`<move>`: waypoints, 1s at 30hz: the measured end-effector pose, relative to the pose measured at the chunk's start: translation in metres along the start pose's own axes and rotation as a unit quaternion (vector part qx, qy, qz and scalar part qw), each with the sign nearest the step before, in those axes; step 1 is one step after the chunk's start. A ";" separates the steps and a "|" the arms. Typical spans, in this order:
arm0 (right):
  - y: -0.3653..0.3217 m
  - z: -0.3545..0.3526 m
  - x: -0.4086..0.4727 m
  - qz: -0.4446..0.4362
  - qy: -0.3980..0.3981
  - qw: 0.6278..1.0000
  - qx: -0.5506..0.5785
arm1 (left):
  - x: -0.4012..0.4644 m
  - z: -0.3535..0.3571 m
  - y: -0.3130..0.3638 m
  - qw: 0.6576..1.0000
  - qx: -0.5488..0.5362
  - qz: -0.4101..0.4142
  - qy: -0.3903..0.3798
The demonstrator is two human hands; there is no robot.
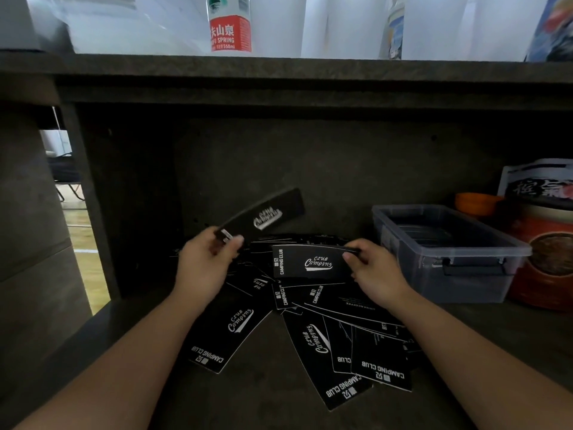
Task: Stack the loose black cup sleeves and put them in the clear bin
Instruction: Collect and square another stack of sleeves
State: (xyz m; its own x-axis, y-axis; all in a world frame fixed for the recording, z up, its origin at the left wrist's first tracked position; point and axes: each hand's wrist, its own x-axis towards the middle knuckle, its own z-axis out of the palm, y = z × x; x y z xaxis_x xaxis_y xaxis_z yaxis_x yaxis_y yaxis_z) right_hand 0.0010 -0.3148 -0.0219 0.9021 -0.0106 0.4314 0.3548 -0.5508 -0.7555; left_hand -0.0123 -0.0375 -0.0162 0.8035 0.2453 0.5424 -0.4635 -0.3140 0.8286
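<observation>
Sleeve in my left hand [204,259]: motion-blurred, logo unreadable.
Loose sleeves [310,321]: rear of pile lost in shadow, count unclear.
Clear bin [446,252]: contents dim, cannot identify.
Water bottle [229,24]: top cut off by upper edge.
Orange container [477,203]: mostly hidden behind bin.

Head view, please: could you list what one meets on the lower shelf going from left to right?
Left hand holding a sleeve → right hand holding another sleeve → clear bin → red canister.
</observation>
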 end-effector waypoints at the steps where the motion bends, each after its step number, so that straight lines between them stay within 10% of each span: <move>1: 0.000 0.000 0.000 0.000 -0.001 1.000 -0.001 | 0.001 -0.002 0.000 1.000 -0.016 0.002 0.015; 18: -0.012 0.006 -0.010 -0.044 -0.045 0.997 -0.048 | -0.007 0.011 -0.011 0.925 0.276 0.070 -0.253; 30: -0.009 0.002 -0.005 -0.022 -0.014 0.999 -0.044 | -0.011 0.012 -0.003 0.945 0.251 0.068 -0.199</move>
State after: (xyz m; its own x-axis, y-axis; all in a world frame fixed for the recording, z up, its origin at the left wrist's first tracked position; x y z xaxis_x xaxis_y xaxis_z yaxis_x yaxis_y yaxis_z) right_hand -0.0063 -0.3082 -0.0186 0.8930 0.0383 0.4483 0.3728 -0.6210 -0.6895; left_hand -0.0157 -0.0504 -0.0263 0.8724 -0.1614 0.4614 -0.4169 -0.7384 0.5301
